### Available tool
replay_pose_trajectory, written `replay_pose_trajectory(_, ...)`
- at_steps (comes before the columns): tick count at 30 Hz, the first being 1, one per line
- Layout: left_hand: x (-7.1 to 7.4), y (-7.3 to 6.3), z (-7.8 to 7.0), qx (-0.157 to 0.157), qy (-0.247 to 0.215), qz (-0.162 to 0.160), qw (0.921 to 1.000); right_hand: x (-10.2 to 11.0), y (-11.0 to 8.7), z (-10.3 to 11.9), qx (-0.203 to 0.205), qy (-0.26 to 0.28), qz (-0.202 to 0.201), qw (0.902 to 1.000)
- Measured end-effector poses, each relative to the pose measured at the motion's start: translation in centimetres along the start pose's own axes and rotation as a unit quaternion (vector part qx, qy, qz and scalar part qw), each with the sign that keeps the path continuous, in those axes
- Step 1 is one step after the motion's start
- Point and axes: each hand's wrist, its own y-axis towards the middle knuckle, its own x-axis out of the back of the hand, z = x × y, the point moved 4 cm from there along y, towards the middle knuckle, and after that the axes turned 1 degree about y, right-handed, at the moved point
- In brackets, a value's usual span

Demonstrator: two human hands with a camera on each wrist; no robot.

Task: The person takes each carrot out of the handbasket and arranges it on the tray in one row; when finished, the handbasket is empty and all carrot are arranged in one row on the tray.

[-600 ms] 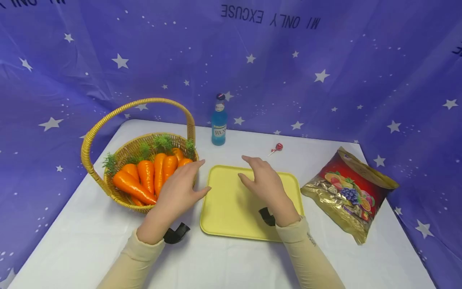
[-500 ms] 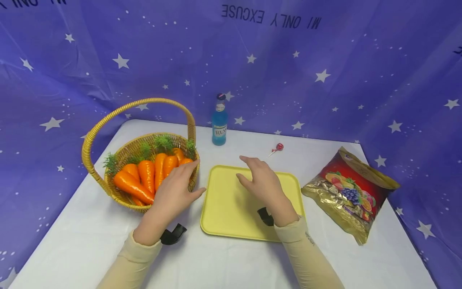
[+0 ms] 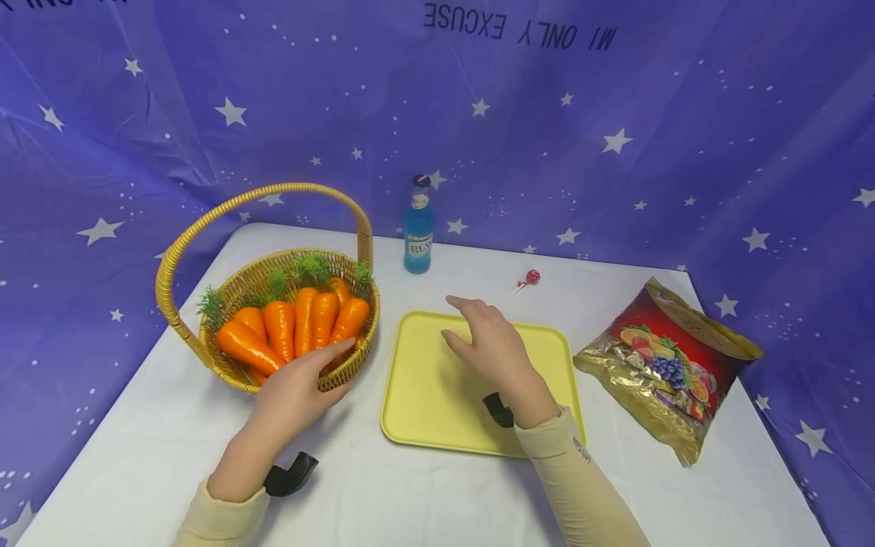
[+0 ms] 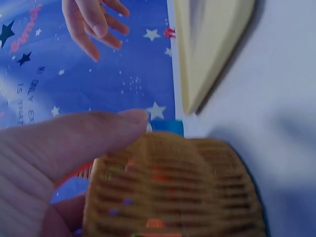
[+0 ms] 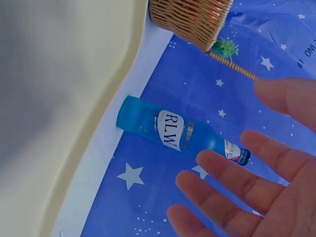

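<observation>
My left hand (image 3: pixel 290 399) is at the near right rim of a wicker basket (image 3: pixel 354 363), its fingers reaching over the carrots (image 3: pixel 280 328) inside. In the left wrist view the thumb (image 4: pixel 103 129) lies beside the woven wall, and the other fingers are mostly hidden. Whether they touch the basket I cannot tell. Above a yellow tray (image 3: pixel 424 410) hovers my right hand (image 3: pixel 495 353), fingers spread and palm bare in the right wrist view. Green tops (image 3: pixel 311 266) stick up at the basket's far side.
The tall arched handle (image 3: pixel 260 196) rises over the basket. Behind the tray stand a blue bottle (image 3: pixel 418 235) and, farther right, a red lollipop (image 3: pixel 529 279). A gold and red candy bag (image 3: pixel 670 368) lies on the right. A starry purple cloth (image 3: pixel 533 175) hangs behind the white table (image 3: pixel 424 501).
My left hand has drawn back toward the near left, uncovering more carrots and the basket's right wall. The right hand has shifted slightly left above the tray.
</observation>
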Motion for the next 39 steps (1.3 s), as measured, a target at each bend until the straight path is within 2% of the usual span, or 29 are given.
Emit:
replay_pose_trajectory(3, 0.7, -1.1, 0.9, -0.01, 0.004, -0.014, 0.9998, -0.2, 0.0, 0.2, 0.001, 0.004, 0.005, 1.0)
replay_pose_trajectory(10, 1.9, -3.2, 3.4, -0.074, 0.0, -0.096, 0.9926, -0.6, 0.1, 0.4, 0.014, 0.001, 0.006, 0.9999)
replay_pose_trajectory(15, 2.3, -4.5, 5.2, -0.078, -0.004, -0.164, 0.9833, -0.9, 0.3, 0.6, 0.029, 0.002, 0.013, 0.9995)
replay_pose_trajectory(18, 2.2, -4.8, 6.1, -0.086, -0.016, -0.191, 0.9776, -1.1, 0.5, 0.7, 0.03, 0.0, 0.013, 0.9995)
replay_pose_trajectory(22, 1.8, -4.6, 6.7, -0.106, -0.033, -0.209, 0.9716, -1.5, 1.0, 1.1, 0.035, -0.001, 0.023, 0.9991)
replay_pose_trajectory(25, 1.7, -4.6, 6.9, -0.11, -0.04, -0.217, 0.9693, -1.8, 1.9, 2.1, 0.048, 0.0, 0.036, 0.9982)
replay_pose_trajectory(30, 1.6, -4.5, 6.9, -0.115, -0.043, -0.217, 0.9684, -2.5, 4.2, 5.2, 0.084, -0.005, 0.064, 0.9944)
replay_pose_trajectory(35, 1.5, -4.1, 6.7, -0.12, -0.045, -0.215, 0.9681, -3.8, 6.5, 8.8, 0.124, -0.032, 0.102, 0.9865)
replay_pose_trajectory(39, 1.3, -3.9, 6.6, -0.123, -0.046, -0.215, 0.9678, -4.9, 8.1, 10.8, 0.121, -0.062, 0.122, 0.9832)
